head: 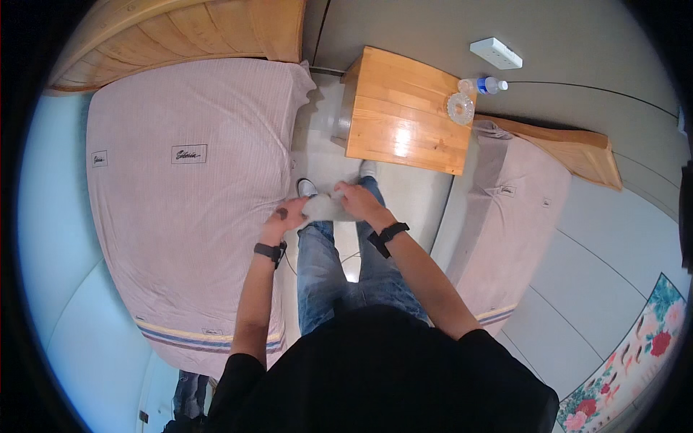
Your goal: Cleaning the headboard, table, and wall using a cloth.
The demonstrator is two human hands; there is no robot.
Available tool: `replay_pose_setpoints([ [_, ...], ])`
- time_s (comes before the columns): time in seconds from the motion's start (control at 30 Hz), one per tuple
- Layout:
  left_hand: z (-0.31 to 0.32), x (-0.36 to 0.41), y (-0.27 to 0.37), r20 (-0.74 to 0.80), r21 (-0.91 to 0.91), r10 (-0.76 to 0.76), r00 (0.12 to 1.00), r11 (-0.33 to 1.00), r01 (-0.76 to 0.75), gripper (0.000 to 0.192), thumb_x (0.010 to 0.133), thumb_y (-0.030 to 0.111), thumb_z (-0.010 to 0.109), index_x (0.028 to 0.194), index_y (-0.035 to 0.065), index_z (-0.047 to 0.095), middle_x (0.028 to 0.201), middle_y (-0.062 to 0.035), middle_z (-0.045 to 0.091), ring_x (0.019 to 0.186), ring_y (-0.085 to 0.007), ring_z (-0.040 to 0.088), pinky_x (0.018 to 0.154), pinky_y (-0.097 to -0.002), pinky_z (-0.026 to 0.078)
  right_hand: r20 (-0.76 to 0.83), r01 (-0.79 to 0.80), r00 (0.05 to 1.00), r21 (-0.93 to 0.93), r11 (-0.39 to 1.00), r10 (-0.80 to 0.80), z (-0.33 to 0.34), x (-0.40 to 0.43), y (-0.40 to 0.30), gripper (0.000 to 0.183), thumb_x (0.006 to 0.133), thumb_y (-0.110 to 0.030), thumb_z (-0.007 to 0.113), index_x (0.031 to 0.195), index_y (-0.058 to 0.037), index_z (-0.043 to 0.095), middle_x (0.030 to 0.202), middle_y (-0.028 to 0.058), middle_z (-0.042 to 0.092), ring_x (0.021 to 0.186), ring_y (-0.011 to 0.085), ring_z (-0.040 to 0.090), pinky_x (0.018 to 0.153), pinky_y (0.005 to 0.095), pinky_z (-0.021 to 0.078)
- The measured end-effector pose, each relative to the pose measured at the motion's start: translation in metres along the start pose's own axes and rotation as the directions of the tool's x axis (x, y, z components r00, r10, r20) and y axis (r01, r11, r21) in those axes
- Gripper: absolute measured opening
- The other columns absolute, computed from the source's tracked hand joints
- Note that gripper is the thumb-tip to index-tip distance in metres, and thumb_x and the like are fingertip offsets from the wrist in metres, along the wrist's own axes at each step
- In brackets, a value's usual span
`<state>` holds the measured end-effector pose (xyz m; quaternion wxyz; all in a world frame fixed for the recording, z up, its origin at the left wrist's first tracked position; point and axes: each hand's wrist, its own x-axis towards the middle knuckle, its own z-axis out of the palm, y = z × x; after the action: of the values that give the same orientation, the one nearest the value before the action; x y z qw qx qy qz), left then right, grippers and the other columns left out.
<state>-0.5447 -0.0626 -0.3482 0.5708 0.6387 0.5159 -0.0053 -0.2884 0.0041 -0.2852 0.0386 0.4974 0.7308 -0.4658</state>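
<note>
A pale grey-white cloth (327,209) is stretched between my two hands, above my legs and the floor. My left hand (291,214) grips its left end, close to the edge of the larger bed. Its right end is pinched in my right hand (358,201), with the fingers curled over the top. The cloth is slightly blurred and its folds are hard to make out. Each wrist wears a black strap. Below the hands are my jeans (319,270) and light shoes (307,187).
Beds with pink covers stand left (189,216) and right (503,238); the covers bear writing. Ahead is a wooden bedside table (406,108) with a glass ashtray (461,109) and a plastic bottle (487,85). A white socket box (496,53) is on the wall. A thin cable (291,262) lies on the floor.
</note>
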Motion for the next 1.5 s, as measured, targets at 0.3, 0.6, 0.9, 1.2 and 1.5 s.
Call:
replay_pose_setpoints([
  [0.3, -0.054, 0.077, 0.138, -0.436, 0.121, 0.074, 0.897, 0.992, -0.023, 0.055, 0.078, 0.003, 0.064, 0.132, 0.0093, 0.052, 0.130, -0.0158, 0.055, 0.121, -0.0384, 0.052, 0.101, -0.0440, 0.043, -0.639, 0.193, 0.756, 0.018, 0.981, -0.137, -0.107, 0.021, 0.033, 0.042, 0.076, 0.005, 0.055, 0.114, -0.0121, 0.064, 0.100, 0.0143, 0.068, 0.096, 0.0340, 0.061, 0.090, 0.0458, 0.0468],
  [0.6, 0.027, 0.178, 0.158, -0.370, 0.382, 0.128, 0.920, 0.924, 0.025, 0.067, 0.078, 0.002, 0.063, 0.142, 0.0132, 0.043, 0.148, -0.0131, 0.038, 0.135, -0.0349, 0.037, 0.111, -0.0481, 0.031, -0.634, -0.226, 0.738, 0.090, 0.970, 0.231, -0.089, -0.010, 0.145, 0.066, 0.074, -0.003, 0.066, 0.138, -0.0117, 0.050, 0.150, 0.0197, 0.038, 0.140, 0.0383, 0.034, 0.111, 0.0507, 0.0307],
  [0.9, 0.039, 0.297, 0.170, -0.633, 0.448, 0.049, 0.772, 0.837, 0.314, 0.069, 0.086, 0.019, 0.063, 0.150, 0.0188, 0.038, 0.161, -0.0136, 0.019, 0.144, -0.0401, 0.024, 0.111, -0.0614, 0.024, -0.452, 0.031, 0.891, -0.007, 1.000, -0.030, -0.103, 0.033, 0.219, 0.065, 0.082, -0.007, 0.061, 0.144, -0.0146, 0.046, 0.157, 0.0138, 0.032, 0.146, 0.0335, 0.027, 0.118, 0.0492, 0.0238],
  [1.2, 0.126, 0.347, 0.251, -0.468, 0.540, 0.202, 0.860, 0.836, 0.098, 0.069, 0.086, 0.016, 0.061, 0.151, 0.0181, 0.037, 0.161, -0.0146, 0.022, 0.145, -0.0412, 0.024, 0.114, -0.0616, 0.021, -0.472, -0.096, 0.880, -0.060, 0.994, 0.056, -0.128, -0.069, 0.330, 0.071, 0.079, 0.000, 0.058, 0.147, -0.0142, 0.043, 0.156, 0.0175, 0.032, 0.145, 0.0338, 0.030, 0.117, 0.0503, 0.0248],
  [1.5, 0.199, 0.388, 0.335, -0.231, 0.467, 0.314, 0.921, 0.866, -0.178, 0.062, 0.083, 0.012, 0.060, 0.143, 0.0109, 0.046, 0.159, -0.0103, 0.027, 0.145, -0.0327, 0.026, 0.116, -0.0559, 0.019, -0.462, -0.280, 0.851, 0.001, 0.960, 0.249, -0.145, -0.141, 0.381, 0.072, 0.079, 0.005, 0.051, 0.148, -0.0116, 0.041, 0.157, 0.0203, 0.030, 0.145, 0.0370, 0.029, 0.117, 0.0486, 0.0279],
])
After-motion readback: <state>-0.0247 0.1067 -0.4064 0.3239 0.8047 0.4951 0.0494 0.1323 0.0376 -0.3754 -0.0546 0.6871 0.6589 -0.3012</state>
